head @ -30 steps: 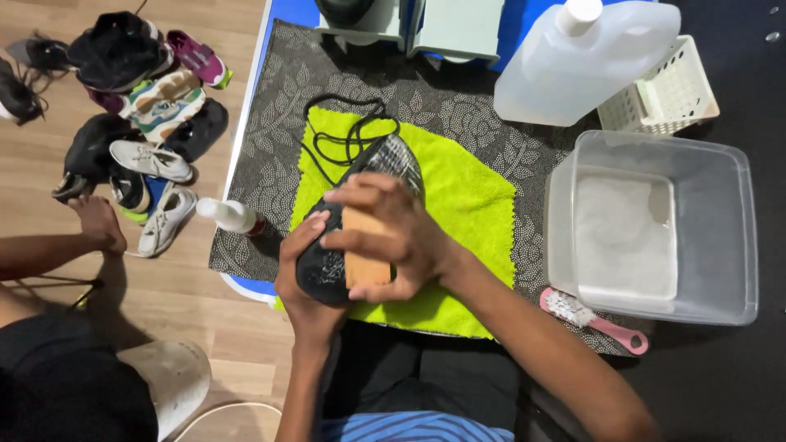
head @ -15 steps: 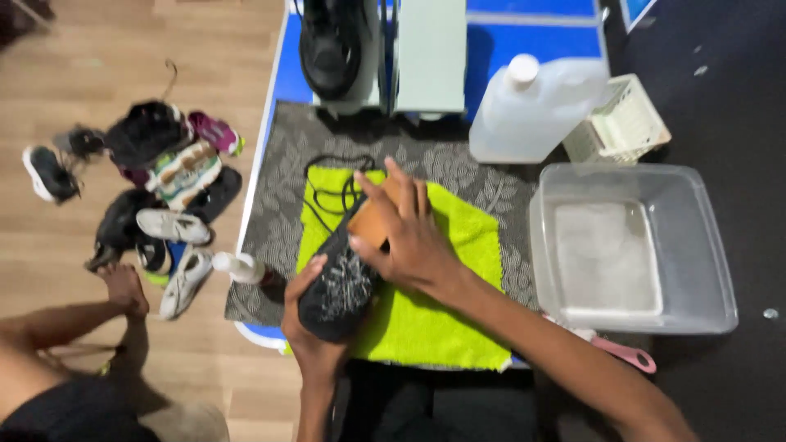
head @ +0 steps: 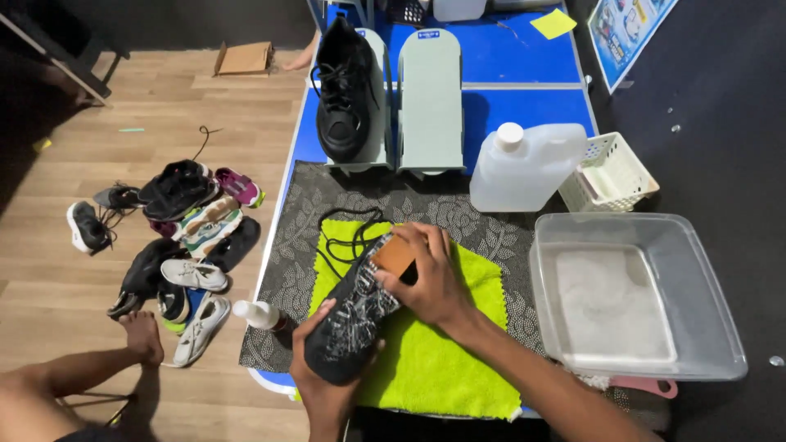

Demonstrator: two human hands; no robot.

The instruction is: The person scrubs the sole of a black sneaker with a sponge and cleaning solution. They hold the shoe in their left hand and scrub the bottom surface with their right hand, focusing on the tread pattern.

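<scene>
Head view: left hand [head: 321,378] clamped under heel end of black patterned shoe [head: 354,315], tilted above lime-green cloth [head: 442,352] on grey mat [head: 303,245]. Right hand [head: 426,282] closed around tan brush block [head: 395,255], pressed on shoe's upper side near laces [head: 340,237]. Clear tub of cloudy water [head: 614,303] just beside, white jug [head: 524,168] behind it. Risks, judged: loose laces snagging under brush; hard scrubbing twisting shoe out of one-handed grip; elbow knocking tub, spilling over surface [head: 499,65].
</scene>
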